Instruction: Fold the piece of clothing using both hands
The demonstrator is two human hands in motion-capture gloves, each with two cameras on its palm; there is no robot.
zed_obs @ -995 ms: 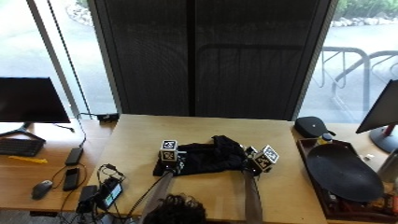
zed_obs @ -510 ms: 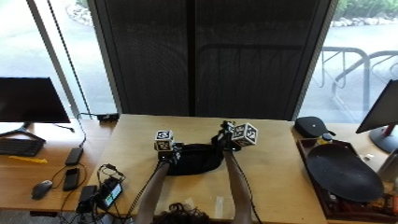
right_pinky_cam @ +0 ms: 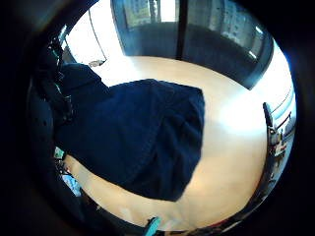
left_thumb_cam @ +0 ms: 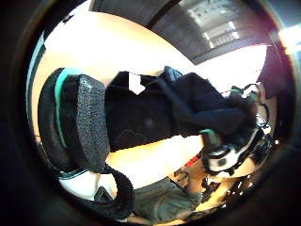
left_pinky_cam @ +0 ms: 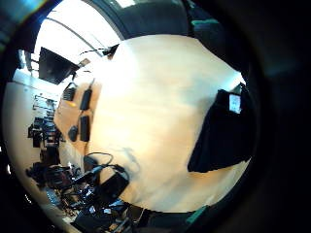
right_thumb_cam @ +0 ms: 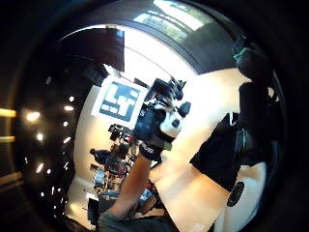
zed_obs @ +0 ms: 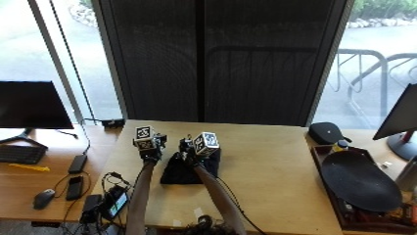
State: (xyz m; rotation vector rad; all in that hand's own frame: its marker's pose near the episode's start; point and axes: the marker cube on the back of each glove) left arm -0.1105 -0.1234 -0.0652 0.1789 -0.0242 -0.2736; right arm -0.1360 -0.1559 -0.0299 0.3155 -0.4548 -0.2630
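A black garment (zed_obs: 189, 170) lies bunched in a narrow pile on the wooden table (zed_obs: 273, 166), near its middle. My right hand (zed_obs: 197, 152) is at the pile's far edge and grips a bunch of the cloth; the left thumb side palm view shows that hand (left_thumb_cam: 225, 123) closed round the garment (left_thumb_cam: 150, 117). My left hand (zed_obs: 149, 148) hovers just left of the pile. In the right thumb side palm view the left hand (right_thumb_cam: 157, 126) is apart from the garment (right_thumb_cam: 219, 157) and holds nothing. Cloth (right_pinky_cam: 138, 137) fills the right little finger side palm view.
Cables and small devices (zed_obs: 104, 200) sit at the table's near left corner. A monitor (zed_obs: 33, 105), keyboard (zed_obs: 19, 154) and mouse (zed_obs: 43, 197) stand on the left desk. A black case (zed_obs: 328, 132) and a tray with a dark oval dish (zed_obs: 358, 181) are at the right.
My right hand has swung left across the table with the cloth, ending close to my left hand. The garment went from spread wide to a narrower pile. Left hand shifted slightly left and away.
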